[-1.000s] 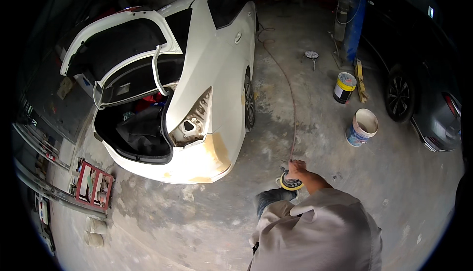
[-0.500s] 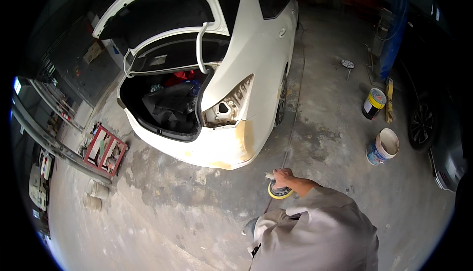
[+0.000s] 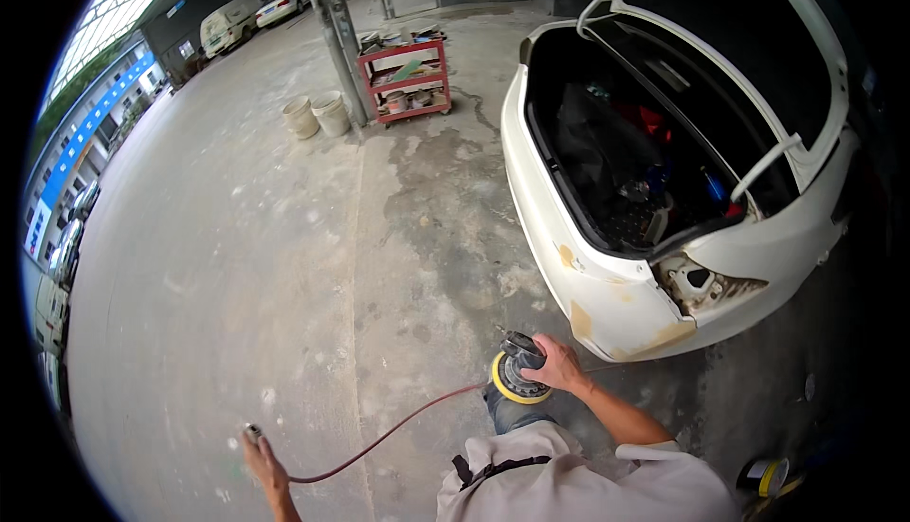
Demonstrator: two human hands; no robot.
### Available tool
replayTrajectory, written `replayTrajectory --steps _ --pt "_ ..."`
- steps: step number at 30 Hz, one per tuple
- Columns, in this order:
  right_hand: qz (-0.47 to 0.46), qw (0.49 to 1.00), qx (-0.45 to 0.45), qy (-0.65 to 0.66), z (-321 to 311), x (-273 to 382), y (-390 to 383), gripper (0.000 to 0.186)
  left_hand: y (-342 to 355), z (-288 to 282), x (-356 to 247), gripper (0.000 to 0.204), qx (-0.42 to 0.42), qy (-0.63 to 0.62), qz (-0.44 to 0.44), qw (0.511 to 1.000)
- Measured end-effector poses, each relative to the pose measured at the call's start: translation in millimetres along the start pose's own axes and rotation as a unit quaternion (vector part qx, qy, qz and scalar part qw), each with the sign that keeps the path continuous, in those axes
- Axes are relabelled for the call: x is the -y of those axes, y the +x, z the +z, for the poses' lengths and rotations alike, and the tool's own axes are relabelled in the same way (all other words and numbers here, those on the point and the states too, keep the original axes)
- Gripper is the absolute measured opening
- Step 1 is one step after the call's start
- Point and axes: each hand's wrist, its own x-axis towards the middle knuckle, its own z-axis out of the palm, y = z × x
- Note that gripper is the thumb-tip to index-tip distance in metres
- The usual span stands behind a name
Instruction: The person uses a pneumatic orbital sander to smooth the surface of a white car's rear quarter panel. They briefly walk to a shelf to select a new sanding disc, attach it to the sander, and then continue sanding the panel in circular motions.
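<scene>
In my right hand (image 3: 559, 366) is a dark round sander (image 3: 519, 370) with a yellow-rimmed pad. I hold it by its top, in front of my legs and just left of the white car's rear bumper (image 3: 607, 309). My left hand (image 3: 267, 465) is out to the left, low over the floor, closed around a small metal fitting (image 3: 252, 431). A dark red hose (image 3: 389, 435) runs from beside this hand toward the sander and my leg. Tan filler patches (image 3: 664, 337) mark the bumper corner, below the bare tail-light opening (image 3: 697, 280).
The car's trunk (image 3: 616, 162) is open with bags inside. A red tool cart (image 3: 408, 81) stands ahead beside a metal post (image 3: 336, 29) and two whitish buckets (image 3: 330, 114). A black-and-yellow can (image 3: 766, 476) is at the lower right. Parked vehicles (image 3: 232, 24) are far left.
My view has swung left, so the car now lies on the right. My left hand and the red hose have come into view. The sander stays in my right hand.
</scene>
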Motion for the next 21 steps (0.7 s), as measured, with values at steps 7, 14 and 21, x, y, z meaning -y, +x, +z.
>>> replayTrajectory --steps 7,14,21 --pt "-0.27 0.948 0.156 0.071 -64.1 133.2 121.6 0.061 44.2 163.2 -255.7 0.036 0.41 -0.149 0.06 0.898" --pt "-0.277 0.93 0.213 0.118 -120.3 155.3 180.9 0.058 117.8 214.0 -327.4 0.037 0.471 -0.216 0.127 0.846" --pt "-0.309 0.926 0.207 0.058 -145.9 180.1 180.4 0.056 154.2 221.6 -353.1 0.04 0.578 -0.117 0.297 0.751"
